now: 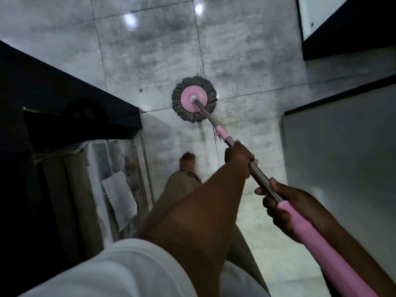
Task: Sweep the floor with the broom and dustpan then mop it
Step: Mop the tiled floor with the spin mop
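Mopping step, judging by what's in hand; no broom or dustpan in view. Round grey string mop head with pink plastic disc [194,99] sits flat on the glossy grey tiled floor [246,50], right at a tile-joint crossing. Steel mop pole with pink grip sleeve [259,179] runs back from the head toward the person. Left hand [239,156] wraps the bare steel section, the nearer of the two to the mop head. Right hand [278,202] curls round the pole further from the head, at the start of the pink sleeve. Bare foot [188,161] on the floor, on the near side of the mop head, left of the pole.

To do it well: keep the head flat so all strings touch, pull in overlapping strokes along the tile lines, left hand steering, right hand driving. Dark cabinet corner [128,112] lies just left of the mop head; work the strings along its base without knocking it. Likely slippery wet tiles, so step backward away from the head, off the mopped patch.
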The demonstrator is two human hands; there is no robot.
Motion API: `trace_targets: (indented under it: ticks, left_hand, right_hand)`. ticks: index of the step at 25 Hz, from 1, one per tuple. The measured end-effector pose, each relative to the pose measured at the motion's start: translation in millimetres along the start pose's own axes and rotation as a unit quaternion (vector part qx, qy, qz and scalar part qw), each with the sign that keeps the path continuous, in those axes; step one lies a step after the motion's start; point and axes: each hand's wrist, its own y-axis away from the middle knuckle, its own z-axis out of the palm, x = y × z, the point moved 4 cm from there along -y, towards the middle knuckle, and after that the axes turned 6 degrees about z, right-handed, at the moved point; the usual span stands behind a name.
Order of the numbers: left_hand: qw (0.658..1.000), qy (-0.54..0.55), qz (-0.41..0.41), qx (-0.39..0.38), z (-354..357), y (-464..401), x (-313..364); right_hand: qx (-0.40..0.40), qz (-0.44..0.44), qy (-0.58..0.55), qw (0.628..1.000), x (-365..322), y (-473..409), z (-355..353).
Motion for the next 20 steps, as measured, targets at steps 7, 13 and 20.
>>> trace_targets:
  ticks: [7,13,20]
  left_hand:
    - [0.998,0.018,0.051,-0.025,4.2,-65.2,126.5]
    - [0.988,0.055,0.146,0.008,-44.2,-119.2,281.9]
    - [0.975,0.113,0.176,0.075,-145.3,-109.7,314.6]
  right_hand:
    - [0.007,-0.025,0.064,0.998,-100.1,-63.9,65.5]
    - [-0.015,-0.039,0.162,0.986,-202.1,-137.2,178.3]
    - [-0.045,-0.028,0.235,0.97,-180.0,-178.1,264.4]
